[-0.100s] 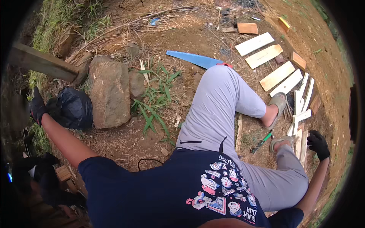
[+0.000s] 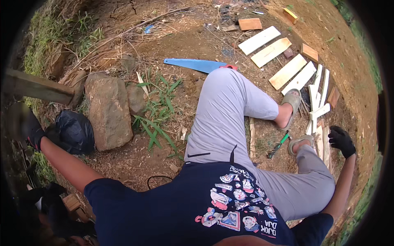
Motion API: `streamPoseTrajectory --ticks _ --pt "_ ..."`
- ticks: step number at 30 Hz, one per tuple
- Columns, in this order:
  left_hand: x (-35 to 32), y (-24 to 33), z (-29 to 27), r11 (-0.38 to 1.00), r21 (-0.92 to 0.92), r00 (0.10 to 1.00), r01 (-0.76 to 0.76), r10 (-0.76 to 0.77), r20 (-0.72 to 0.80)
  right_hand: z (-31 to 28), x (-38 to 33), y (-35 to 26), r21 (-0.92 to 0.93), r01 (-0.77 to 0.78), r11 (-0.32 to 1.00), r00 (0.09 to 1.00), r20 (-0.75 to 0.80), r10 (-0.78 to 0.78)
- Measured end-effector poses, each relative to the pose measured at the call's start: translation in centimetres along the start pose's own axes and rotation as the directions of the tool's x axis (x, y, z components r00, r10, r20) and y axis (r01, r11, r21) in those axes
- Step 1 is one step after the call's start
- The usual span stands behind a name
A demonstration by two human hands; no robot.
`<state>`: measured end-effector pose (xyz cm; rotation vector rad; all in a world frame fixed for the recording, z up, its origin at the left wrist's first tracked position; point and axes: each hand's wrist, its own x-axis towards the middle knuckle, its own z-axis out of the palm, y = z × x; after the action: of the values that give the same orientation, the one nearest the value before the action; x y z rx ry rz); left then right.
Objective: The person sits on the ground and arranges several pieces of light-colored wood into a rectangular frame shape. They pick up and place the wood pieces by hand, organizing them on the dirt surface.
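Observation:
Black gloves cover both hands. My left hand (image 2: 29,127) reaches far out to the left, beside a black plastic bag (image 2: 74,132). Its fingers are lost in blur and the dark rim. On the far right, my right hand (image 2: 342,141) hangs beside narrow wood strips (image 2: 326,149), its fingers loosely bent and apart, with nothing seen in it. A blue-bladed handsaw (image 2: 193,64) with a red handle lies on the ground past my knee. Near my sandalled feet is a hammer (image 2: 279,144) with a green and black handle.
Several pale boards (image 2: 259,40) lie in a row at the upper right, with wood blocks (image 2: 309,52) around them. A large stone (image 2: 108,112) sits left of some green leaves (image 2: 154,130). A thick wooden beam (image 2: 39,87) juts in from the left. A person's dark-clothed part (image 2: 55,209) shows at lower left.
The whole view has turned slightly, so the ground things sit further left. My left hand has become blurred near the rim; my right hand keeps about the same place beside the strips.

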<state>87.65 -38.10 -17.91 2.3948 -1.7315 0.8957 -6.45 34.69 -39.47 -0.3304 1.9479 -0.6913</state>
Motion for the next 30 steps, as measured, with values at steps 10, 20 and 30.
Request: streamPoseTrajectory --ticks 10,20,30 --pt "-17.1 35.3 -20.4 0.259 -0.567 0.598 -0.782 0.568 -0.565 1.8 -3.5 -2.1 -0.158 -0.117 0.98 0.948 -0.311 0.063" --pt "-44.7 60.6 -23.1 -0.448 -0.859 0.096 -0.247 0.871 -0.482 6.2 5.5 1.3 -0.817 -0.112 0.566 0.992 -0.124 0.018" --pt "-54.0 70.8 -10.4 -0.048 -0.782 -0.245 -0.621 0.96 0.135 9.5 19.6 0.8 -0.863 -0.158 0.48 0.985 -0.104 0.137"
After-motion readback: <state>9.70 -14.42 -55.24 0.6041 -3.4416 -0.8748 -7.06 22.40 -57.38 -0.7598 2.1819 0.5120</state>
